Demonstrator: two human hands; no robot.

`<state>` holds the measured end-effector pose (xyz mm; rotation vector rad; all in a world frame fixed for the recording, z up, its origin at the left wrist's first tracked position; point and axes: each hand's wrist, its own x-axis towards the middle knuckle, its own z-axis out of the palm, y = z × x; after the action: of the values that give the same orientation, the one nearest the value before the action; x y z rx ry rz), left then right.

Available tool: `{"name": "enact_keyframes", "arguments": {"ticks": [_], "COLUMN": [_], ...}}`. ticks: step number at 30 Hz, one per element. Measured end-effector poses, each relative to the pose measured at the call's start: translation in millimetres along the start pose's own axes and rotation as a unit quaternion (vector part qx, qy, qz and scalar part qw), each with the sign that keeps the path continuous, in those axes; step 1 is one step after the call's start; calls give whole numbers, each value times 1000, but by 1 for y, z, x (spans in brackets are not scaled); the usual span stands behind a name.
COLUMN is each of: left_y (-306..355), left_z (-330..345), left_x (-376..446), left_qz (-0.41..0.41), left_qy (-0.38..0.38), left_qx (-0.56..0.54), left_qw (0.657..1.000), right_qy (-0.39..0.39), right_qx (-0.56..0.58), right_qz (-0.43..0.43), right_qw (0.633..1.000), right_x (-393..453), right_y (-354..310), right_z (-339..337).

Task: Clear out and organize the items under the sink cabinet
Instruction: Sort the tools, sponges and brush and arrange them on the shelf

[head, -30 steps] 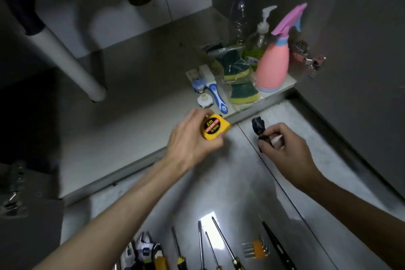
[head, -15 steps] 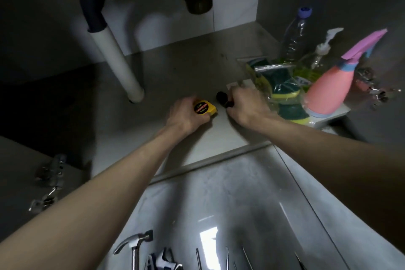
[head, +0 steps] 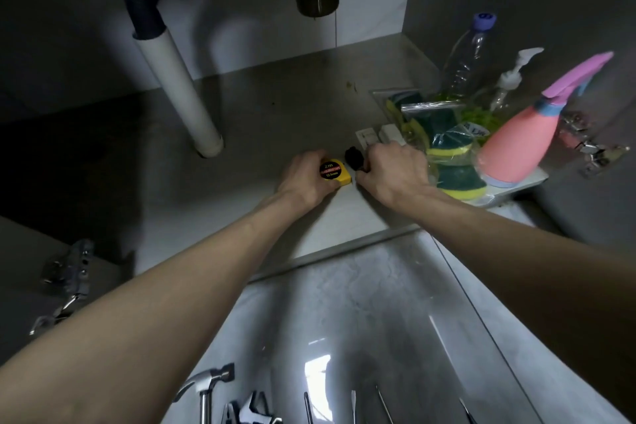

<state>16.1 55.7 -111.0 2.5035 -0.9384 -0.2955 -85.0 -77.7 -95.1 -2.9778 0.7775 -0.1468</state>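
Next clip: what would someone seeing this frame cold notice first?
Two bare hands meet on the cabinet floor: the left hand holds a yellow tape measure, the right hand a small black object. At right stands a pink spray bottle beside bagged sponges. A white drain pipe slants down at left.

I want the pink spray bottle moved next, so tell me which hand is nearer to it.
Right. The right hand grips a small black object just left of the sponges beside the pink spray bottle. The left hand holds the yellow tape measure, farther left.
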Motion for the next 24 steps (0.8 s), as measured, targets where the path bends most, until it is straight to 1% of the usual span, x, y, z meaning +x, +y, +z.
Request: {"name": "enact_keyframes", "arguments": {"ticks": [3,6,9,11,13,16,18,19,20,22,24], "left_y": [7,9,9,9,11,25,42,50,57,68,72], "left_z": [3,5,9,10,14,28,49,62,78,113,148], "left_x": [5,8,6,-1,-15,-56,-97,-120,-145,-194,-242], "left_qz": [3,12,16,16,35,114,159,175,183,160,127], "left_qy": [1,3,-1,3,38,110,113,94,56,-69,-190], "left_qx": [-4,1,9,8,-3,-60,-120,-145,-160,-155,-136], "left_qw": [1000,1000,1000,1000,999,986,973,969,968,972,964], "right_qy": [15,46,40,10,-33,-122,-199,-236,-267,-312,-344], "right_qx": [47,134,199,216,221,227,202,184,164,133,121], "right_qz": [15,35,44,65,94,113,101,91,88,102,111], "right_qw": [999,989,978,974,970,960,954,950,946,935,924], "right_x": [-8,-30,-70,-102,-134,-184,-219,-236,-252,-283,-312], "right_y": [4,17,40,58,75,95,107,112,118,128,133], "right_z": [-5,-11,-13,-10,-2,14,25,30,35,45,55]}}
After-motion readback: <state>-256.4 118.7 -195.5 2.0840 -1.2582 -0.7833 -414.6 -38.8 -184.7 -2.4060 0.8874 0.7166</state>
